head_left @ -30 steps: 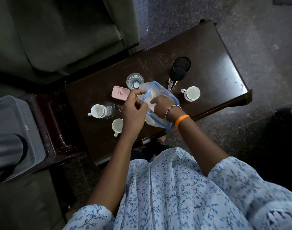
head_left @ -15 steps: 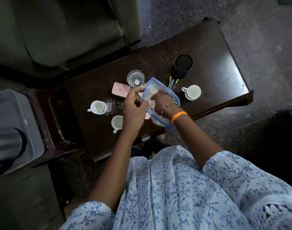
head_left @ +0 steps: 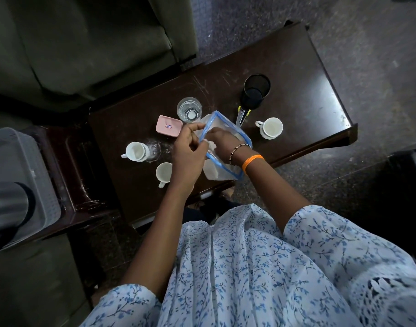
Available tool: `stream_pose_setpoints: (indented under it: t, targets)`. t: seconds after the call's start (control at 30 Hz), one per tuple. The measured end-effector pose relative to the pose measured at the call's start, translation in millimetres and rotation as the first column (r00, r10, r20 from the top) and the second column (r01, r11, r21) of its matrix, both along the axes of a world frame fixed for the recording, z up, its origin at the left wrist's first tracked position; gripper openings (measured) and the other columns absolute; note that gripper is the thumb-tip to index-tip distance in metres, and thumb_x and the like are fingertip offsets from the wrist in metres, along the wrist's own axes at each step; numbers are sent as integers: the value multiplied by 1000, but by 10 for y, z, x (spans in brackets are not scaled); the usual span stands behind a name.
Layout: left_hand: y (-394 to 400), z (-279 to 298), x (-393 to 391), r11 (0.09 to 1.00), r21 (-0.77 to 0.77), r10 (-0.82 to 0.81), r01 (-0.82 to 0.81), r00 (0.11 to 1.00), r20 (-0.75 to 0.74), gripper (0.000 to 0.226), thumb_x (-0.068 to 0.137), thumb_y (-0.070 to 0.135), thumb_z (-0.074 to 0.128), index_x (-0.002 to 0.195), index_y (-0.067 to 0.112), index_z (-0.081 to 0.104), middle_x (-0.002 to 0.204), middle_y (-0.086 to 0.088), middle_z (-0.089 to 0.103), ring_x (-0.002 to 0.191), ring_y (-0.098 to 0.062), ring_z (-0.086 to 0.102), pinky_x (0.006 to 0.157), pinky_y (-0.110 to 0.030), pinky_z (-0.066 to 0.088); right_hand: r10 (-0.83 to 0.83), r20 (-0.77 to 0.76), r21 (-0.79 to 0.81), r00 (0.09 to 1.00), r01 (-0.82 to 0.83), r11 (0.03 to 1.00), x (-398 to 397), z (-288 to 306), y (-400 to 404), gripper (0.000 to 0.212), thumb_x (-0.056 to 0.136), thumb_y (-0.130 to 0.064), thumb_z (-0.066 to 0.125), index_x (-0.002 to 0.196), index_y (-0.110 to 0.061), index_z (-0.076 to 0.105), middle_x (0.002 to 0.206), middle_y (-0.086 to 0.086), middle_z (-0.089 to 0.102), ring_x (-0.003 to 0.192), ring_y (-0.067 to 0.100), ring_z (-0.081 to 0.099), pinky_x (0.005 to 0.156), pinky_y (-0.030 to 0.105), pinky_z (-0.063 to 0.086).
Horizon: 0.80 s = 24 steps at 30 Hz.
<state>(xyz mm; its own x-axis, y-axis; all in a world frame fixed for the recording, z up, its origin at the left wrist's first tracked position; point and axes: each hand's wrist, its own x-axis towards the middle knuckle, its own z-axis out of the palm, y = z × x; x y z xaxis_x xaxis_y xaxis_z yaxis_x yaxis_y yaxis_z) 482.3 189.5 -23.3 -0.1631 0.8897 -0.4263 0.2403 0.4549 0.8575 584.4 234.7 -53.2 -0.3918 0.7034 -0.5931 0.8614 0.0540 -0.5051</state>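
Right hand [head_left: 222, 140] has pushed farther into the zip bag [head_left: 220, 172], its fingers hidden, grip untellable; left hand [head_left: 190, 153] fingers pinch the rim.

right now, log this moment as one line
left hand pinches zip bag rim | right hand inside bag, grip hidden | bag over table

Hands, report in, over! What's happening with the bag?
Left hand pinches clear blue-rimmed plastic bag at its mouth. Right hand reaches inside bag, fingers hidden. Bag open at near edge of dark wooden table. White ceramic cup close beside left wrist.
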Motion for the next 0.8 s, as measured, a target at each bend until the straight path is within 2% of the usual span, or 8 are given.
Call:
stream_pose_setpoints:
  t: [0.07, 0.17, 0.3, 0.43, 0.57, 0.63, 0.7, 0.8]
  targets:
    - [-8, -14, -4, 1000, 12, -3, 3, 1000, 12, 37, 82, 4, 51, 100, 35, 58, 93, -29, 56, 84, -37, 60, 80, -51, 55, 15, 35, -65, 999, -13, 998, -20, -28, 10, 41, 91, -20, 52, 130, -9, 50, 136, 17, 49, 124, 32, 47, 106, 38, 37]
    - [-25, -44, -20, 999, 23, 24, -24, 1000, 5, 37, 81, 2, 52, 97, 36, 58, 85, -26, 53, 76, -24, 54, 78, -48, 54, -5, 70, -70, 998, 9, 998, -32, -62, 3, 41, 89, -9, 51, 130, -8, 50, 132, 16, 55, 122, 31, 50, 101, 34, 40]
    - [-20, -113, -60, 994, -63, 93, -93, 996, -4, 30, 84, 4, 52, 94, 32, 59, 85, 0, 60, 80, -15, 59, 73, -35, 54, -157, -29, 95, 987, 159, 983, -21, 28, -50, 34, 83, -7, 59, 117, -6, 61, 118, 16, 64, 112, 29, 57, 91, 30, 40]
    - [21, -154, -142, 982, -92, 163, -164, 986, -15, 26, 86, 3, 52, 93, 26, 61, 89, 3, 63, 81, -10, 60, 61, -14, 48, -278, -120, 246, 953, 300, 922, -2, 169, -172, 33, 82, -2, 58, 114, -8, 61, 118, 12, 64, 113, 27, 56, 89, 26, 36]
    - [70, -120, -149, 984, -45, 174, -174, 985, -3, 27, 84, -2, 51, 98, 19, 61, 92, 1, 64, 82, -10, 61, 62, -14, 49, -260, -109, 299, 959, 281, 912, -94, 314, -200, 25, 81, 0, 54, 104, -5, 61, 110, 17, 63, 104, 33, 58, 84, 36, 42]
    - [78, -89, -123, 985, 10, 170, -170, 985, 4, 27, 82, 0, 55, 98, 21, 60, 88, 5, 62, 79, -7, 60, 59, -10, 48, -208, -30, 298, 978, 207, 932, -117, 349, -167, 21, 82, -11, 58, 101, -3, 62, 108, 19, 63, 102, 35, 57, 85, 37, 43]
    - [70, -78, -95, 988, 44, 146, -148, 989, 30, 27, 80, 3, 60, 96, 24, 58, 88, 4, 62, 81, -12, 60, 66, -17, 52, -141, 17, 293, 990, 130, 947, -91, 362, -140, 23, 84, -19, 59, 101, -6, 66, 108, 17, 66, 104, 33, 57, 90, 35, 41]
    - [56, -57, -71, 980, 108, 166, -170, 985, 44, 33, 79, 6, 68, 85, 32, 48, 92, -1, 57, 82, -13, 57, 72, -25, 52, -163, -159, 316, 974, 206, 926, 38, 404, -99, 24, 80, -7, 57, 101, -11, 68, 108, 13, 69, 104, 29, 59, 93, 32, 39]
